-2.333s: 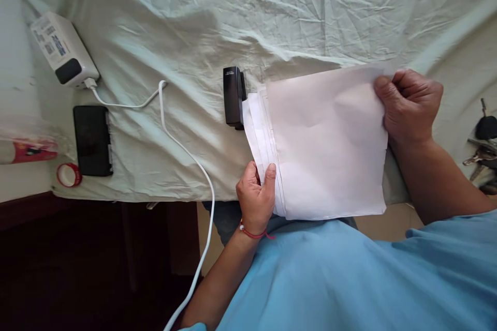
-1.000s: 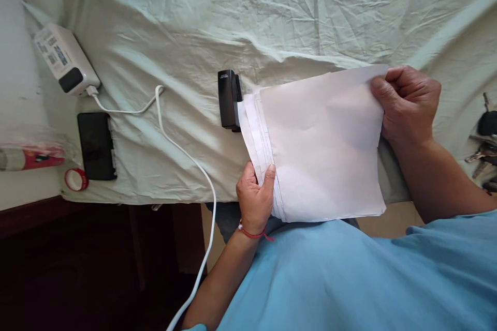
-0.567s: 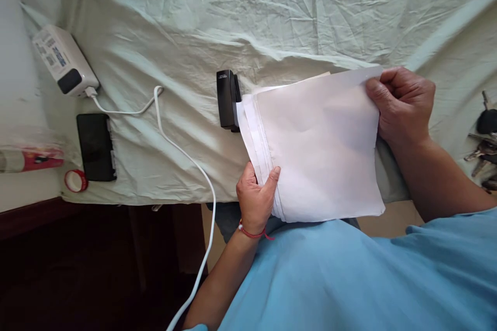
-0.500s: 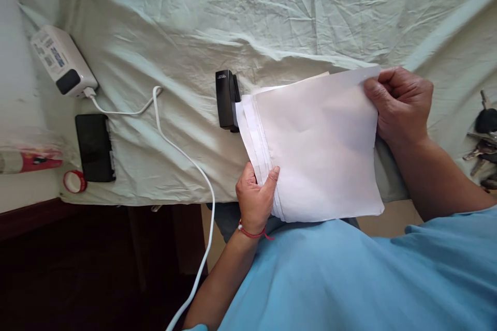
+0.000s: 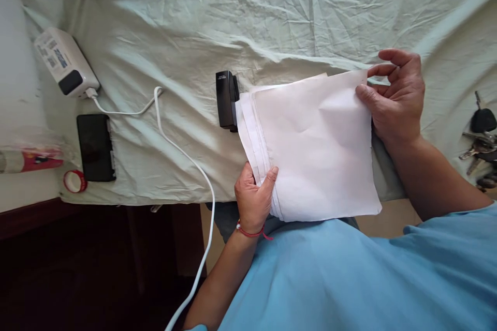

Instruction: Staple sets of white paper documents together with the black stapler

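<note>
**Paper stack: loose at the far corner, edges not squared**

Paper stack [image 5: 314,150] sits at centre frame, its near edge overhanging the bed edge toward my shirt, its far part resting on the pale green sheet [image 5: 233,15].

Nearest, my left hand [image 5: 254,199] is clamped on the stack's lower left corner, thumb on top, fingers beneath. The sheets fan out along that left edge, so the layers are visibly out of register. Risk: a pinch at one corner only lets the lower sheets slide or pivot.

Farther, my right hand [image 5: 394,98] is at the upper right corner with fingers spread apart; the thumb lies on the top sheet, and the other fingers are lifted off the paper. I judge this a weak hold. Risk: the top sheet could curl, or the overhanging near edge could sag and spill toward the floor.

Stapler [image 5: 227,99] lies touching or just beside the stack's upper left corner; a shove of the paper could knock it.

White cable [image 5: 182,152] runs off the bed edge at lower left, near my left forearm; it could snag.

Keys [image 5: 479,147] lie at the right edge, phone [image 5: 95,147] and charger [image 5: 66,62] at the left, well apart.
</note>
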